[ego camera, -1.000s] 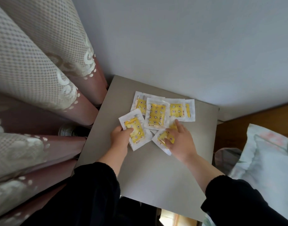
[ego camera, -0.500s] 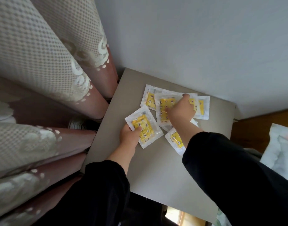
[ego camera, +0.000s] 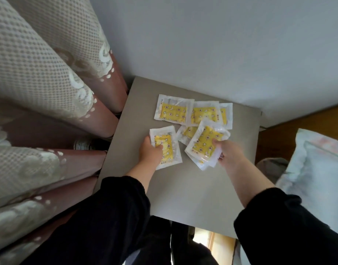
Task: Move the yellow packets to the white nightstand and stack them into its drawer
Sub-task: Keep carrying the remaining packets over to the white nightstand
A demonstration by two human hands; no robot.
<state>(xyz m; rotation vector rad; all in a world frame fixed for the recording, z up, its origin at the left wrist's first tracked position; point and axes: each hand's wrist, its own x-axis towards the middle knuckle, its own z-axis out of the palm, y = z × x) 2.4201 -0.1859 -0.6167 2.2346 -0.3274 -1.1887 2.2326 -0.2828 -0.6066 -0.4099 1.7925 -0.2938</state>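
Several yellow packets in clear wrappers lie on the white nightstand top [ego camera: 183,190]. My left hand [ego camera: 150,153] holds one packet [ego camera: 167,148] by its left edge, thumb on its face. My right hand [ego camera: 230,153] pinches a packet [ego camera: 205,142], tilted and lifted a little, with another packet's edges showing under it. Further back one packet [ego camera: 173,109] lies alone, two overlapping packets [ego camera: 204,112] lie to its right, and one packet [ego camera: 187,132] is partly covered. The drawer is not in view.
Patterned curtains [ego camera: 49,111] hang close on the left of the nightstand. A grey wall [ego camera: 221,44] stands behind it. A pillow [ego camera: 317,169] on a bed lies to the right, past a wooden floor strip [ego camera: 298,121].
My right hand reached to the back packets, then drew back toward me holding one, now above the packet near the front. My left hand kept its packet.
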